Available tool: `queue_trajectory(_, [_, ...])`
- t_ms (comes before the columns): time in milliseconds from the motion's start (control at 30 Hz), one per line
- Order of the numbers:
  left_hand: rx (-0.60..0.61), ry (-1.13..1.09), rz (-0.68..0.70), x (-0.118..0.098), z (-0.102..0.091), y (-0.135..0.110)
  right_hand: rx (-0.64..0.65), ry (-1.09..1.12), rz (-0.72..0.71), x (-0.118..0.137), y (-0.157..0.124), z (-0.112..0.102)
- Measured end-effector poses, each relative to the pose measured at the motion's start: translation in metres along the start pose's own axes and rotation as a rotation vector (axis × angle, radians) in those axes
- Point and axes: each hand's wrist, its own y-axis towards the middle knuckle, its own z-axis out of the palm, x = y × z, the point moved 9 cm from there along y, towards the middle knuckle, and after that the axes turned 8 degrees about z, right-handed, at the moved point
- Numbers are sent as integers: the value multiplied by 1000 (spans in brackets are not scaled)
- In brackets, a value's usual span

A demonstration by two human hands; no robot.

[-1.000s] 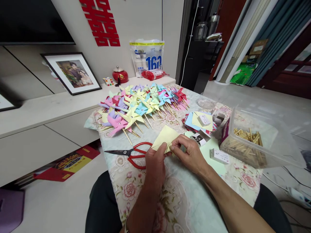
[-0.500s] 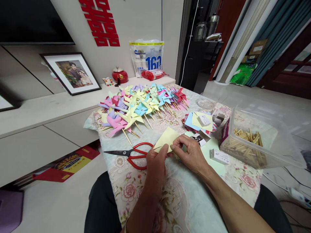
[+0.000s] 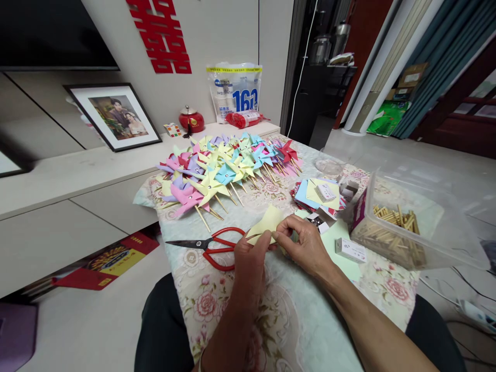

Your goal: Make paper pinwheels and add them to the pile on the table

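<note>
Both hands meet over the near middle of a flower-patterned tablecloth [image 3: 287, 320]. My left hand [image 3: 250, 263] and my right hand [image 3: 304, 245] each pinch the near edge of a pale yellow paper square [image 3: 266, 222], whose far part curls upward. Red-handled scissors [image 3: 211, 245] lie just left of my left hand, blades pointing left. A heap of coloured paper pinwheels on sticks [image 3: 225, 168] fills the far side of the table.
A clear plastic box of short wooden sticks [image 3: 403, 230] stands at the right. Stacked coloured paper squares [image 3: 320, 195], small white boxes [image 3: 351, 249] and a glass dish [image 3: 329, 164] lie beyond my right hand. A low white cabinet [image 3: 77, 206] with a framed photo [image 3: 114, 116] runs along the left.
The yellow paper has been bent: its far corner now curls up and in. My fingers shifted slightly along its near edge; the hands stayed in place.
</note>
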Motion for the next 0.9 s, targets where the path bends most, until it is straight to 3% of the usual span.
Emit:
queue_trajectory(567, [-59,52,-5,9,-15,5,62,118,141,-14,2,5])
queue_trajectory(633, [-60,37,-20,10,-15,6,40,197,159,-16,4,0])
queue_trajectory(800, [-43,45,-40,6,-14,6,-151,376,227,-32,8,-27])
queue_trajectory(900, [21,60,-75,5,-9,5,-96,493,288,-44,11,-24])
